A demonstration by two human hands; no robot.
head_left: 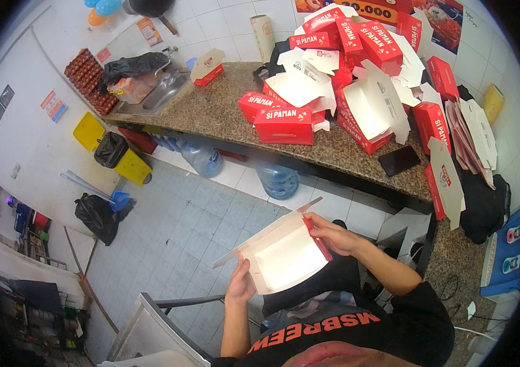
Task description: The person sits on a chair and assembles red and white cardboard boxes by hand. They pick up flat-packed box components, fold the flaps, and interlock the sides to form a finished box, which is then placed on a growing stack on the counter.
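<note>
Between my two hands is an open cardboard food box (284, 258), white inside and red outside, held above my lap with its lid flap raised on the far side. My left hand (241, 282) grips its left end, thumb over the wall. At the other end my right hand (332, 235) closes round the red side near the far corner. On the granite counter (223, 101) ahead lies a heap of similar red and white boxes (284, 125), some with lids up. A stack of flat, unfolded box blanks (469, 134) leans at the right.
A black phone (399, 160) lies near the counter's front edge. One more box (208, 68) stands by the sink (165, 92). Water jugs (277, 181) sit under the counter. A yellow bin (130, 165) and black bag (97, 218) are on the floor at left.
</note>
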